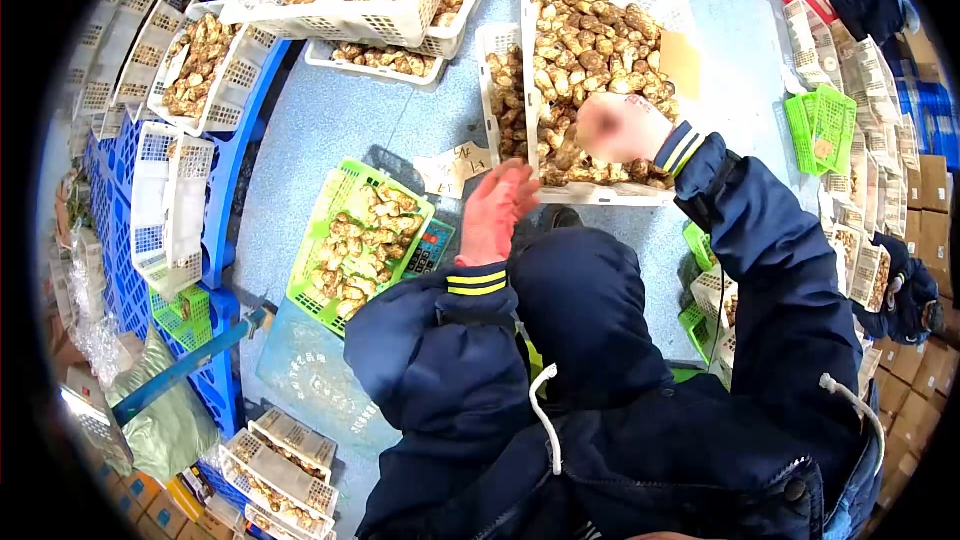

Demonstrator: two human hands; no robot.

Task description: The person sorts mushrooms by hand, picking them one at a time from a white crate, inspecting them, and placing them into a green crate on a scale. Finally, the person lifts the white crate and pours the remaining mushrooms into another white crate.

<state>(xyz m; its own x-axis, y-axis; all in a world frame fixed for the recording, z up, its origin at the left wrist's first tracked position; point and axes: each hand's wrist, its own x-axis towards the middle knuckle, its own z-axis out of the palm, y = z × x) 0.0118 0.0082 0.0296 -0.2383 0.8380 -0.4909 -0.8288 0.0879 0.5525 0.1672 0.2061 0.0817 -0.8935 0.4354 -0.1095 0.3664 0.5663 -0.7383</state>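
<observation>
A large white crate (600, 196) full of brown-and-cream mushrooms (590, 50) stands in front of me. Over the mushrooms, near the crate's right front, is my right hand (622, 128); a blurred patch covers part of it and its fingers cannot be made out. My left hand (500, 205), in a pinkish-red glove, is beside the crate's front left corner. Its fingers look stretched out, with nothing visible in them. To its left, a green basket (300, 278) holds several paler mushrooms (365, 245). A keypad (430, 246) shows at the basket's right edge.
More white crates (330, 22) of mushrooms are stacked at upper left. A torn piece of cardboard (452, 170) with writing lies between basket and crate. Blue pallets (115, 190) line the left; green baskets (822, 128) and white crates stand right. Other people are at the right edge.
</observation>
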